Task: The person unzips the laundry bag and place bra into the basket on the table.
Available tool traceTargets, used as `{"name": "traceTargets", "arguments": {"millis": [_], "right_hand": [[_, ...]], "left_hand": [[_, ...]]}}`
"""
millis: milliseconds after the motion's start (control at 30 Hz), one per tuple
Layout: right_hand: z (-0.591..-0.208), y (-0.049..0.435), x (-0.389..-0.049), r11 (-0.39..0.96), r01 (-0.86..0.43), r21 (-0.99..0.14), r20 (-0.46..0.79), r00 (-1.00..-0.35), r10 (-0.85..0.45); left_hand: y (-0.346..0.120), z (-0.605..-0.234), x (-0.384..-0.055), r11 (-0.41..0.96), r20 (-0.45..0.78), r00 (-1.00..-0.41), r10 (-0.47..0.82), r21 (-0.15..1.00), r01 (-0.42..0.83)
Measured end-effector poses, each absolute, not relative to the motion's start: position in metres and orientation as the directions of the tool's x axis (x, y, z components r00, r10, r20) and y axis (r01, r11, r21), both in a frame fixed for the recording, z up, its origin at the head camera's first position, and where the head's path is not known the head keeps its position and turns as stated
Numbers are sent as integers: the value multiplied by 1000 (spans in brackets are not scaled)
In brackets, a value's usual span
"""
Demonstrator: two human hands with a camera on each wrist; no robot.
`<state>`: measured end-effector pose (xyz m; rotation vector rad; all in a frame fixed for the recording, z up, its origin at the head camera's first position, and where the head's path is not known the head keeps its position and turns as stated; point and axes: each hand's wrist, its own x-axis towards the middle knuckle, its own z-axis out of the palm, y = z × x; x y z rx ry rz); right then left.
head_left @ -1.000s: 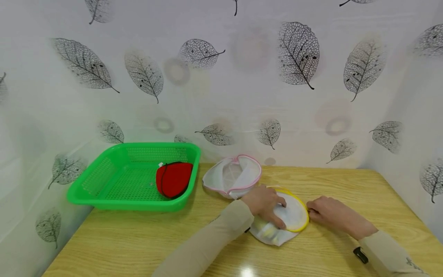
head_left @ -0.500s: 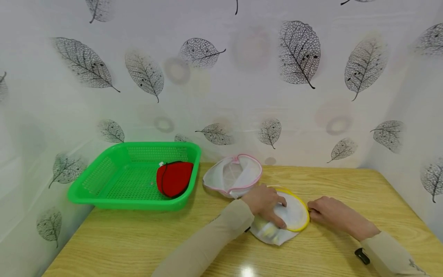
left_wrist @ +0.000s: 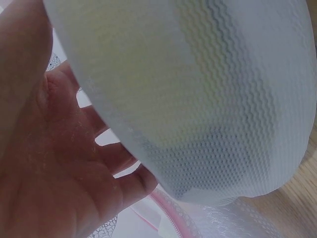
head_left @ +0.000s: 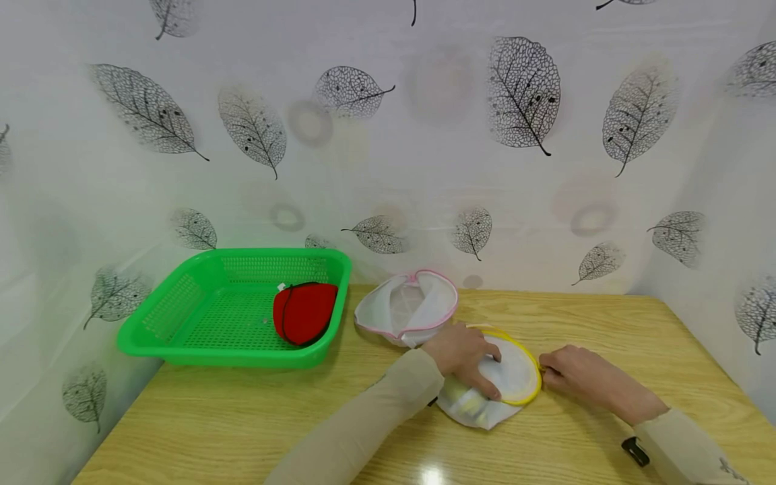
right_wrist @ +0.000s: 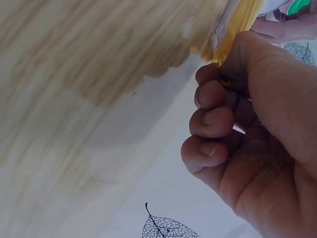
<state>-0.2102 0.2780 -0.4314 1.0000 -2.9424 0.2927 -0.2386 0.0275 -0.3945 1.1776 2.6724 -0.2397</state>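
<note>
A white mesh laundry bag [head_left: 518, 374] with a yellow zip edge lies on the table in the head view. Something yellowish shows through its mesh, too blurred to name. My left hand [head_left: 462, 360] grips the bag from the left, thumb and fingers spread across its side; in the left wrist view the fingers [left_wrist: 119, 156] pass partly behind the mesh [left_wrist: 208, 99]. At the bag's right edge, my right hand [head_left: 585, 377] pinches the end of the yellow zip [right_wrist: 242, 22] between thumb and forefinger, the other fingers curled. The zip pull itself is mostly hidden.
Behind the left hand lies another white mesh bag [head_left: 372, 315] with pink trim, its mouth gaping. A green plastic basket [head_left: 130, 345] stands at the left, holding a red fabric item [head_left: 305, 313] with black edging. Leaf-patterned sheeting [head_left: 412, 168] surrounds the wooden table [head_left: 242, 424].
</note>
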Motion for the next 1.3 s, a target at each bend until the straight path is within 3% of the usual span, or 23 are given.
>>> {"name": "traceTargets", "arguments": {"millis": [1300], "right_hand": [[-431,276,-203,791,-588,-171,71,-808,-585]], "left_hand": [[28,-398,-240,676,-268,-664,698,-60,735]]}}
